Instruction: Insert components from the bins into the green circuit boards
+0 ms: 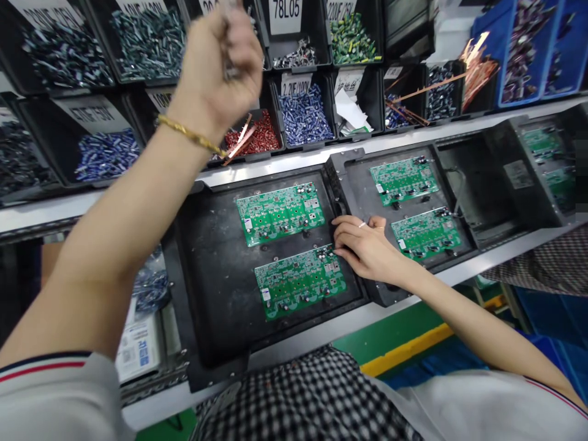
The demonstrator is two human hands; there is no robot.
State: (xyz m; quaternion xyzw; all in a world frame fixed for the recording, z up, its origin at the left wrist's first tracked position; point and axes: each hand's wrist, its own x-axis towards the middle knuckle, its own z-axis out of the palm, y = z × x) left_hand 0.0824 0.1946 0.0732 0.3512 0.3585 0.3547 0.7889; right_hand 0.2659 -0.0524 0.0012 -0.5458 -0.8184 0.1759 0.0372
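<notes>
Two circuit boards (301,282) in black tray (214,263), right hand (366,248) alongside, left hand (225,76) raised, grips unclear

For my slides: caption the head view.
Left hand raised before parts bins, right hand near green circuit boards.

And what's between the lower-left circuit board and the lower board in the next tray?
In the head view, the right hand, over the trays' adjoining edges.

Gold bracelet (190,135), checked apron (294,398), pale sleeves (59,401), striped cuffs (46,369)
</notes>
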